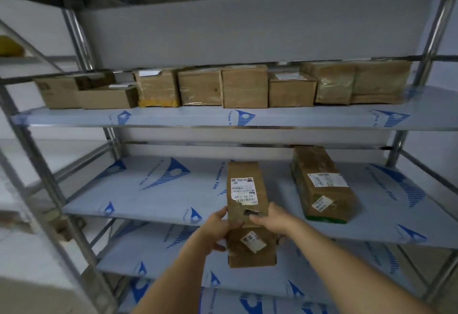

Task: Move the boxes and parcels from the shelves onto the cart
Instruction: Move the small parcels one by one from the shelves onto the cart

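A long brown cardboard box (247, 204) with a white shipping label lies lengthwise on the middle shelf (148, 189), its near end sticking out over the shelf's front edge. My left hand (218, 224) grips its left side and my right hand (270, 219) grips its right side, thumbs on top. A second taped brown box (322, 184) with white labels lies on the same shelf to the right. Several brown boxes (223, 88) stand in a row on the upper shelf (198, 117). No cart is in view.
The rack has metal uprights (81, 43) at both sides and shelves covered in blue-printed protective film. Lower shelves (161, 251) show beneath my arms. Another rack with a yellow item (10, 45) stands at far left.
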